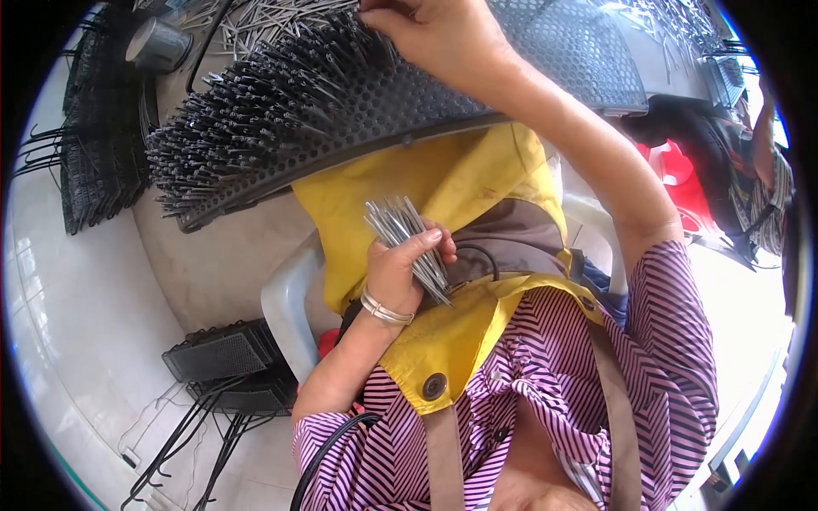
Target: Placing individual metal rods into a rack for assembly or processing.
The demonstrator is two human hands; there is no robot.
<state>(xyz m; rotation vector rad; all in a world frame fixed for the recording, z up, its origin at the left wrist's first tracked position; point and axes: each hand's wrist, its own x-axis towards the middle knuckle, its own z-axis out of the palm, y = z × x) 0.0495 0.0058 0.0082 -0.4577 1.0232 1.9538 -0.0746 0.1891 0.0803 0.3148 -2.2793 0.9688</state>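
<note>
My left hand (394, 271) is closed around a bundle of thin silvery metal rods (395, 223), held above my lap with their ends fanned out at the top. My right hand (447, 43) reaches to the top of the view, its fingers curled together beside the dark rods standing upright (256, 111). What those fingers hold, if anything, I cannot make out. The standing rods fill the left part of a black perforated board (562, 60). Bare holes show on its right part, under my right forearm.
Loose metal rods (264, 24) lie heaped behind the board, beside a metal can (158, 46). Stacked black racks (102, 128) stand at the left. More black racks with hooks (226, 358) sit on the floor. A red plastic item (677, 187) and another person's arm (764, 140) are at the right.
</note>
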